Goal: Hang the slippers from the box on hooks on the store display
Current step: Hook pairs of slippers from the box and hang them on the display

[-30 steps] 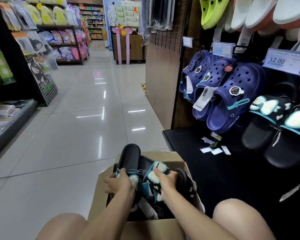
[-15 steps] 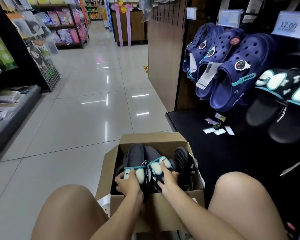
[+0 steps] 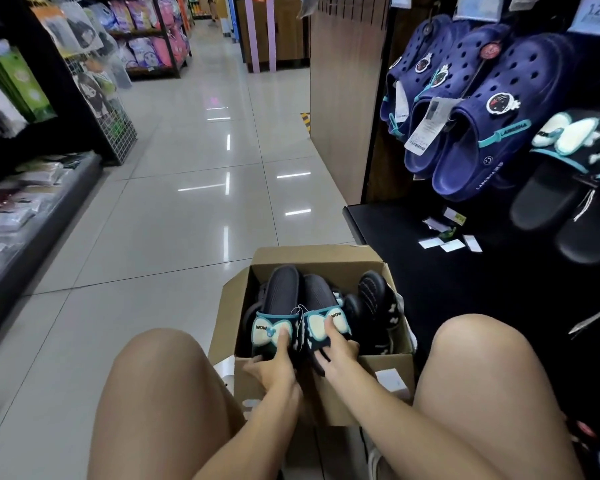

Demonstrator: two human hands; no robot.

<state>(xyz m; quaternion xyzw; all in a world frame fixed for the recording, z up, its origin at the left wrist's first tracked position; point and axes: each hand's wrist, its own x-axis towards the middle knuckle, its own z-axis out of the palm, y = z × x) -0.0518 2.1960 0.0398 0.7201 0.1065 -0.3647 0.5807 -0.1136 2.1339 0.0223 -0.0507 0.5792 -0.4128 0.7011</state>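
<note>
Black slippers (image 3: 300,308) in both curled hands: left hand (image 3: 272,367), right hand (image 3: 336,355).

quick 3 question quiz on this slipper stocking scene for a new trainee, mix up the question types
1. True or false: the pair of black slippers that the person holds is already hung on a display hook.
2. Multiple choice: which part of each slipper do the left hand and right hand grip? A) the heel end B) the strap end with the pale bow C) a paper tag
3. Fill in: the shoes hanging nearest the aisle on the display are the colour ____.

Key
1. False: the pair sits over the cardboard box, one slipper in each hand.
2. B
3. Navy blue: the blue clogs.
</note>
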